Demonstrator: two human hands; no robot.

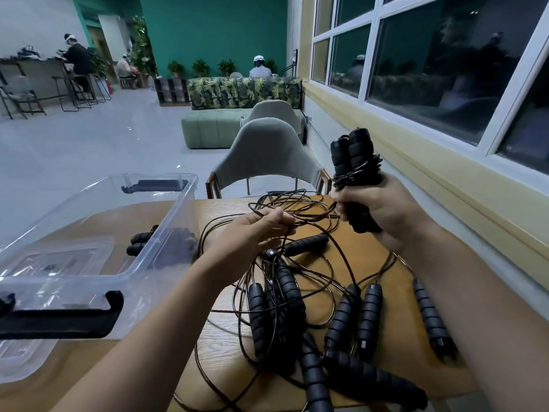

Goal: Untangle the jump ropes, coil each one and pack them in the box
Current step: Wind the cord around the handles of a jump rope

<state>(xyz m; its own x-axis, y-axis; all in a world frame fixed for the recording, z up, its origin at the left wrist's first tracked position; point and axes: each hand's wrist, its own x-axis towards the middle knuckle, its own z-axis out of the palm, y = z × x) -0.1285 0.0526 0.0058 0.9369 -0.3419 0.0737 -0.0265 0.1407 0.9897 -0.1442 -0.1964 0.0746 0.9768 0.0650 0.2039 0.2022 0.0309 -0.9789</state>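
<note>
My right hand (377, 212) grips a pair of black jump rope handles (353, 156) upright above the table's far right, with thin black cord wound round their middle. My left hand (255, 230) pinches a strand of that cord (300, 200) to the left of the handles. Below both hands a tangle of black jump ropes (312, 307) with several ribbed handles lies on the wooden table (368, 254). The clear plastic box (166, 227) stands at the left and holds one coiled rope (142, 242).
The box's clear lid (17, 361) lies under it at the near left. A grey chair (267, 156) stands at the table's far edge. A yellow window sill and wall (460, 185) run along the right. People sit far off at the back.
</note>
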